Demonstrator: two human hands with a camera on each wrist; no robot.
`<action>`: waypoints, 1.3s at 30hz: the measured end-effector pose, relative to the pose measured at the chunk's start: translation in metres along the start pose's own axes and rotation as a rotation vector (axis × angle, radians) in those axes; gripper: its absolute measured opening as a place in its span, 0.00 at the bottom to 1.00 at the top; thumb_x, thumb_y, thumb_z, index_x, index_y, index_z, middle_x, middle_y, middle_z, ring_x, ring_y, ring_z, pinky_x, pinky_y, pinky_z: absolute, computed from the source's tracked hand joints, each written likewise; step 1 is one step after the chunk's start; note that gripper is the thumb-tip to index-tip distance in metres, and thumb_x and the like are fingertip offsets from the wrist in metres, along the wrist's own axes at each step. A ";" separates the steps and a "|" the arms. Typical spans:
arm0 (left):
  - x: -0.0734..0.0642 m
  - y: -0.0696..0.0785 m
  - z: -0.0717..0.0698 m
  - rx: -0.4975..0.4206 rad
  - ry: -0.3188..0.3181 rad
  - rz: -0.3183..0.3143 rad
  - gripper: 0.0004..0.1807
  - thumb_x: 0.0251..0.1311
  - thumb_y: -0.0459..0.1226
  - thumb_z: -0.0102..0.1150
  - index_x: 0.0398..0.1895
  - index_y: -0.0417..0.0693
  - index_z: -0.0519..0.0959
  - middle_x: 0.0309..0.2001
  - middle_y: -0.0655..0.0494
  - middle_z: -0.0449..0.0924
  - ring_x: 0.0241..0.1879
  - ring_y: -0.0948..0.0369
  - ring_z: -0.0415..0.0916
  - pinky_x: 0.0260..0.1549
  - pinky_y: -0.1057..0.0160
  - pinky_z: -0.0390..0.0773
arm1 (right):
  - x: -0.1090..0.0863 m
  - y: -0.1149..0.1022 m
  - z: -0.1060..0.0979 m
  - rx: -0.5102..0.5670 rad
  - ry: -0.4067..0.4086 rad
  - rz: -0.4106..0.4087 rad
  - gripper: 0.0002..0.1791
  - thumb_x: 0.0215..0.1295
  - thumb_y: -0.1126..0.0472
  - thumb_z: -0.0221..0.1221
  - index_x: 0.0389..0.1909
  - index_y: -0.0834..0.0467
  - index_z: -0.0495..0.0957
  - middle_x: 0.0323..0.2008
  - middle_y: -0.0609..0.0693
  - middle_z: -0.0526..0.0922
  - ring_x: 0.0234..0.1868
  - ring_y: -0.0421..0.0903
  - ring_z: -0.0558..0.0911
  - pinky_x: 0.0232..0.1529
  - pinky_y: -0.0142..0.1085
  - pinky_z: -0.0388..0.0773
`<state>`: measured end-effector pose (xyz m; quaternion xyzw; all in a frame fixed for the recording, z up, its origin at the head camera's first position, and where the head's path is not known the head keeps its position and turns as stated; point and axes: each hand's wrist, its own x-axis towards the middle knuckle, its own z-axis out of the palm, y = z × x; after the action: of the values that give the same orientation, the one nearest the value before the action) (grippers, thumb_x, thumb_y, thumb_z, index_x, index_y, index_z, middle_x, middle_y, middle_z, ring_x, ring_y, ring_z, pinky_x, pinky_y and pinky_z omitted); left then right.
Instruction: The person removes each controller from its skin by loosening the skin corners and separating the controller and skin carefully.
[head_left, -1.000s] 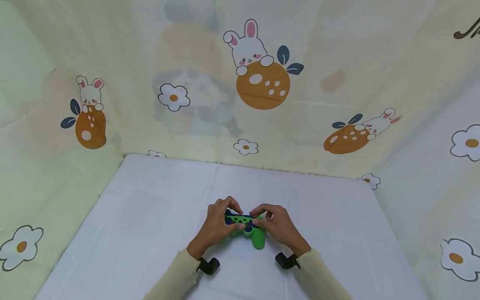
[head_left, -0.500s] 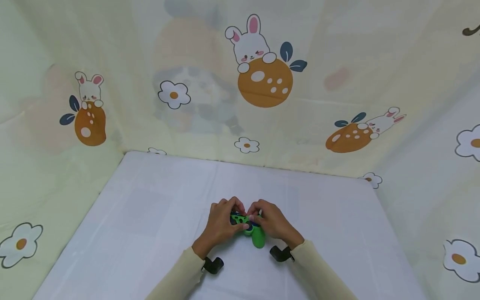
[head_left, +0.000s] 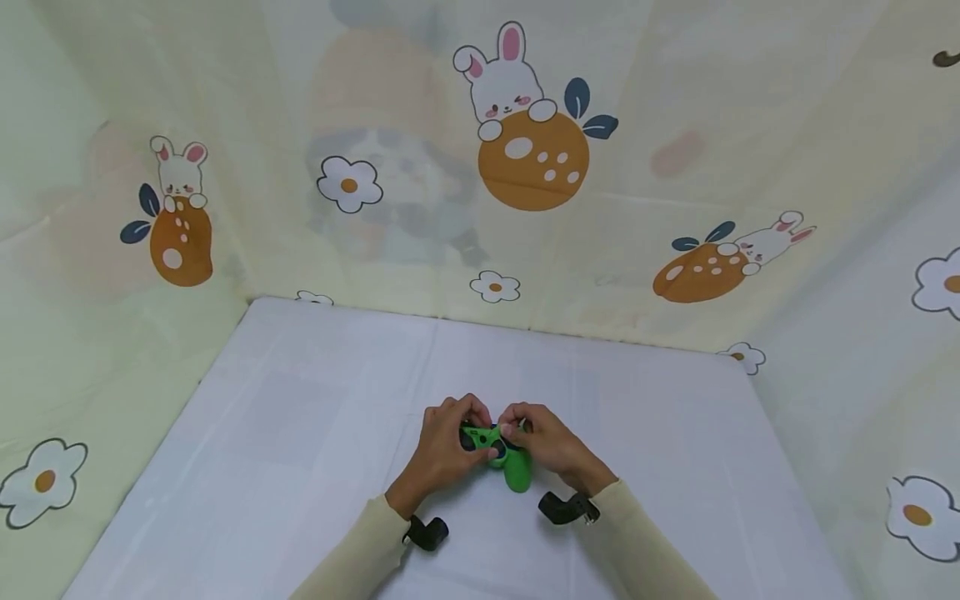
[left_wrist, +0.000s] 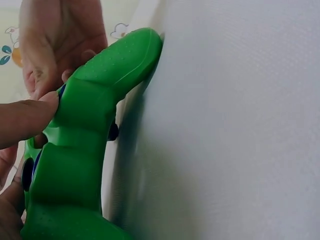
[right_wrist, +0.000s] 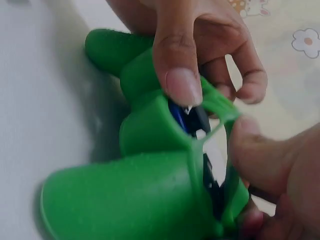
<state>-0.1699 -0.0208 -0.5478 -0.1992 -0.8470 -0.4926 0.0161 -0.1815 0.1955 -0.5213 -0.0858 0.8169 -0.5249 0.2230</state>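
A dark blue game controller (right_wrist: 187, 120) sits in a soft green silicone cover (head_left: 517, 473) on the white table. My left hand (head_left: 442, 437) grips the controller's left side, its thumb pressing near a thumbstick. My right hand (head_left: 553, 443) pinches the cover's edge near the middle of the far side. In the right wrist view that green edge is pulled away from the controller, leaving a gap with dark parts showing. The left wrist view has the cover's bumpy grip and near side, with my right hand beyond. Much of the controller's left part is hidden behind my left hand.
The white tabletop (head_left: 322, 392) spreads around both hands. Behind it hangs a pale curtain (head_left: 420, 250) printed with rabbits and flowers, which also closes in both sides. Black wrist cameras are strapped at both cuffs.
My right hand has shifted left along the controller, closer to my left hand. The green edge has been drawn up over the far side, so less blue shows there.
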 end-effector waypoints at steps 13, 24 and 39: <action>-0.004 -0.004 -0.006 -0.068 -0.052 0.034 0.20 0.48 0.44 0.85 0.38 0.61 0.80 0.31 0.70 0.82 0.39 0.66 0.71 0.61 0.47 0.61 | -0.018 0.003 -0.005 -0.203 -0.010 -0.169 0.07 0.67 0.56 0.73 0.40 0.48 0.83 0.46 0.50 0.79 0.46 0.48 0.76 0.45 0.36 0.76; -0.006 -0.007 -0.006 -0.116 -0.007 0.026 0.12 0.60 0.41 0.77 0.40 0.58 0.80 0.36 0.68 0.85 0.43 0.64 0.72 0.53 0.56 0.68 | -0.021 0.004 -0.003 -0.304 0.052 -0.311 0.06 0.60 0.54 0.78 0.31 0.47 0.89 0.43 0.48 0.80 0.44 0.44 0.79 0.41 0.33 0.80; -0.001 0.003 -0.003 0.041 -0.019 -0.024 0.12 0.59 0.34 0.74 0.38 0.59 0.80 0.31 0.67 0.83 0.44 0.62 0.73 0.62 0.43 0.61 | -0.039 0.010 0.008 -0.539 0.277 -0.432 0.11 0.57 0.53 0.79 0.42 0.46 0.94 0.51 0.46 0.89 0.53 0.45 0.84 0.52 0.42 0.82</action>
<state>-0.1686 -0.0217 -0.5438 -0.1936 -0.8593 -0.4734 0.0061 -0.1422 0.2078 -0.5228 -0.2399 0.9113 -0.3327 -0.0363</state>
